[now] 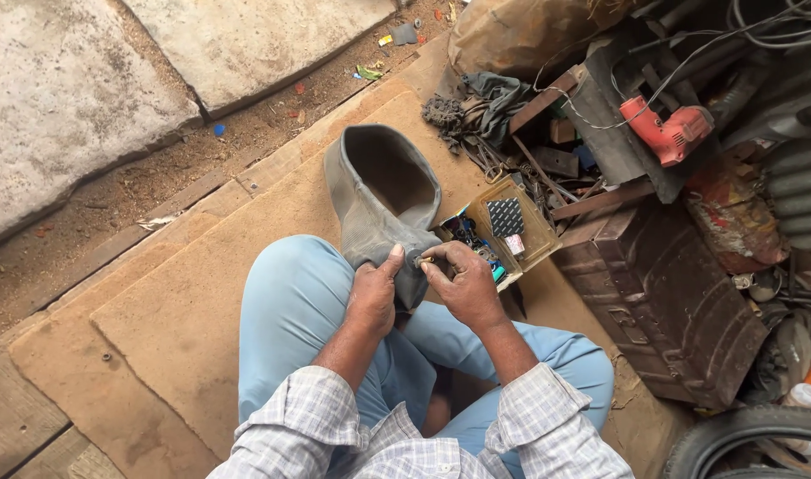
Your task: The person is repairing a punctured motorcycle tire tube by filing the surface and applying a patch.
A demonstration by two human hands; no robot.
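Over the knee, both hands' fingers (395,257) pinch the grey inner tube (379,200); right fingertips grip its valve (423,261).

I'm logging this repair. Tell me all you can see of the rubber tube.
The tube is a wide, flattened loop of dull grey-black rubber, dusty and creased. Its far end lies open on the brown board; the near end drapes over the person's knee. The left hand presses it down with the thumb, and the right hand pinches a small brass-coloured part, possibly the valve, at its edge.
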